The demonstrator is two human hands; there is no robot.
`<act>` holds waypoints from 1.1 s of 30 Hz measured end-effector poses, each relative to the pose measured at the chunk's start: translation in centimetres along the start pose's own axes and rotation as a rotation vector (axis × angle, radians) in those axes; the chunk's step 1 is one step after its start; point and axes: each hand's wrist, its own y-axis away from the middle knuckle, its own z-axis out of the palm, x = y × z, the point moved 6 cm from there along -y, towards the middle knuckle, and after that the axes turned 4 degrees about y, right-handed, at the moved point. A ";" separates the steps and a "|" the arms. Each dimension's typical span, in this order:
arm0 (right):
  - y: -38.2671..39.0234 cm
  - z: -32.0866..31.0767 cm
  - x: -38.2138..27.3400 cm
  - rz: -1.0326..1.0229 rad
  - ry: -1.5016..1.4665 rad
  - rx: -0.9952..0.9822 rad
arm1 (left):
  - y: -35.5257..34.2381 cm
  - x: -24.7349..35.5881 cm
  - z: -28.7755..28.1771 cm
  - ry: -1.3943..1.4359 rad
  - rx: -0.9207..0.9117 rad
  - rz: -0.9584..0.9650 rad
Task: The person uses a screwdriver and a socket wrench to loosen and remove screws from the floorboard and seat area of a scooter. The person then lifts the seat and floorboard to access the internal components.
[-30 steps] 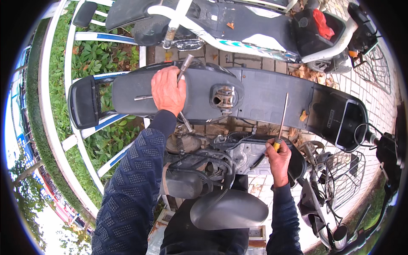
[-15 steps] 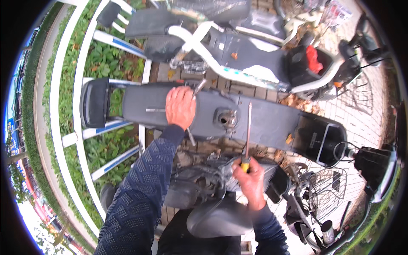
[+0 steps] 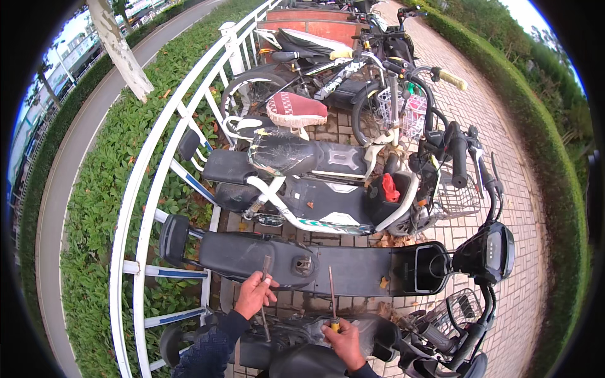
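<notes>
A dark electric scooter lies across the view in front of me, its black seat [image 3: 230, 253] to the left and its flat footboard [image 3: 356, 271] to the right. My left hand [image 3: 253, 297] is closed around a thin metal rod [image 3: 266, 321] at the seat's near side. The rod stands out above and below the fingers. In my right hand [image 3: 345, 341] is a screwdriver [image 3: 332, 290] with a yellow and black handle, its long shaft pointing away from me. The tip lies over the footboard's left part, right of a raised metal fitting [image 3: 304, 265] at the seat's front.
Close in front of me stands another dark scooter [image 3: 296, 346]. Beyond are a white-framed scooter [image 3: 334, 205] with a red cloth [image 3: 390, 188], and several bikes. A white railing [image 3: 145, 208] and shrubs run along the left, brick paving [image 3: 510, 189] along the right.
My view has tipped up to show more of the parked row. My left hand has come off the seat towards me, still with the rod. My right hand keeps the screwdriver.
</notes>
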 end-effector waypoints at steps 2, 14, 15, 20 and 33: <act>0.1 1.7 -0.9 -0.070 0.005 -0.045 | 3.9 -1.0 2.4 0.103 -0.100 -0.145; 1.1 7.8 -7.4 -0.403 0.641 -0.089 | 7.4 -4.5 5.6 0.359 -0.163 -0.397; 1.0 8.1 -7.6 -0.421 0.695 -0.090 | 7.3 -4.8 5.4 0.322 -0.125 -0.429; 1.0 6.3 -5.2 -0.306 0.310 -0.083 | 6.5 -4.2 5.3 0.520 -0.122 -0.414; 4.7 0.5 8.7 0.147 -0.053 -0.008 | -9.8 -0.7 -3.2 -1.230 0.232 0.373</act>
